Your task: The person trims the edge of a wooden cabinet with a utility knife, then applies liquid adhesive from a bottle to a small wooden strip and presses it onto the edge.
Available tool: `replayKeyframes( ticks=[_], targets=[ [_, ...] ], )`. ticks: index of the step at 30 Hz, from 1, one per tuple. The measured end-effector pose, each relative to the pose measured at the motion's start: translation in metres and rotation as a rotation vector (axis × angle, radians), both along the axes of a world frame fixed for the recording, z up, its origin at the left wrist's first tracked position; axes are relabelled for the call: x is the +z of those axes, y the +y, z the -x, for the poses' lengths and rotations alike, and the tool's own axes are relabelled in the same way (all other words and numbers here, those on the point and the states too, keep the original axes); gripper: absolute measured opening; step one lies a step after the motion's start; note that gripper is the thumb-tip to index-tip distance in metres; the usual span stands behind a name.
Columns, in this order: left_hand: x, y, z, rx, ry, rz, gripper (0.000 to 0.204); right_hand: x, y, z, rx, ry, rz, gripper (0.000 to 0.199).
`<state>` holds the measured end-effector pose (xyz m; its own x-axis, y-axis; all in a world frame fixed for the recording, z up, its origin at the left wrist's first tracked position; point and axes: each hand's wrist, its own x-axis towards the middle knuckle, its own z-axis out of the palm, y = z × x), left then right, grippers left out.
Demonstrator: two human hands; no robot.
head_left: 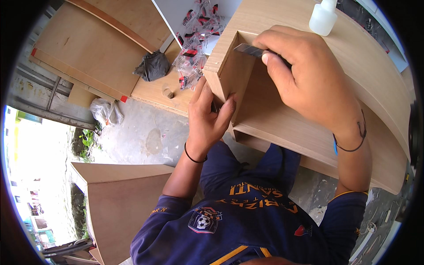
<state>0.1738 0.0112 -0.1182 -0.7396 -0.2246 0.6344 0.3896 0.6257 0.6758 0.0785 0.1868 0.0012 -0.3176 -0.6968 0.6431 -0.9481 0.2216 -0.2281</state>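
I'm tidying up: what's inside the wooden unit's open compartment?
Wooden panels show, and at its upper corner is a grey blade in the right hand. That hand hides part of the inside; anything behind it cannot be seen.

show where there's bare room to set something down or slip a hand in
Bare: the cabinet top right of the right hand, nearer than the white bottle; the floor between the white plastic bag and left hand; for a hand, perhaps the open compartment between both hands. Crowded: the bench with clear wrappers and black bag, and the corner by the blade.
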Motion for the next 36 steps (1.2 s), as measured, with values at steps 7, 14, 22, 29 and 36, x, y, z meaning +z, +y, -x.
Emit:
replayKeyframes(
  ticks=[7,14,22,29,36],
  targets=[
    [-0.001,-0.001,0.000,0.001,-0.009,0.004,0.040,-0.008,-0.005,-0.009,-0.134,0.021,0.007,0.016],
    [-0.001,0.000,0.000,0.009,0.003,0.019,0.039,-0.005,-0.006,-0.016,-0.210,0.032,-0.053,0.018],
    [-0.002,-0.001,0.002,0.008,0.052,0.029,0.036,0.002,-0.006,-0.039,-0.166,-0.033,-0.120,0.019],
    [-0.001,0.000,0.000,0.001,0.044,-0.009,0.036,0.001,0.000,-0.043,-0.083,-0.041,-0.026,0.018],
    [0.000,0.000,-0.001,0.011,0.011,-0.012,0.036,-0.005,-0.006,-0.030,-0.154,0.018,-0.048,0.019]
  ],
)
